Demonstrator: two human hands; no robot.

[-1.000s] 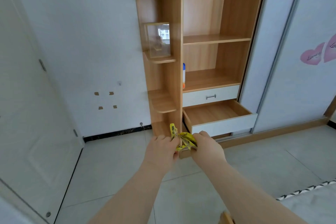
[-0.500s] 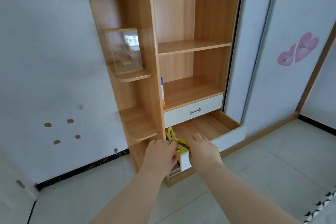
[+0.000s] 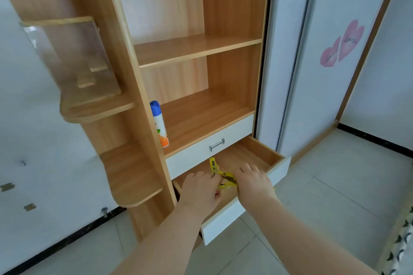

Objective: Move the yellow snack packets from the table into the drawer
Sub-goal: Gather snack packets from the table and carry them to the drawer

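A tall wooden shelf unit (image 3: 223, 29) fills the view above and beyond the fingers, with pale sliding wardrobe doors (image 3: 324, 96) off to their right carrying two pink heart stickers (image 3: 342, 47). Directly under the fingers stands the open lower drawer (image 3: 257, 154), wooden inside with a white front, pulled out over the tiled floor (image 3: 335, 196). Just beyond the fingers, above the open one, a closed white drawer (image 3: 201, 152) shows a metal handle (image 3: 216, 144). Up and to the left of the fingers, a clear display box (image 3: 71, 58) sits on a rounded side shelf (image 3: 96, 107), with another rounded shelf below it. A spray can (image 3: 159, 124) with a blue cap and orange base stands on the shelf board above the closed drawer, up and left of the fingers. The left hand (image 3: 200, 192) and right hand (image 3: 252, 182) are side by side over the drawer's near-left part, backs up. The fingers of both hands are curled closed around a bunch of yellow snack packets (image 3: 220, 176) held between them, above the drawer's wooden bottom; one packet end sticks up beyond the left fingers.
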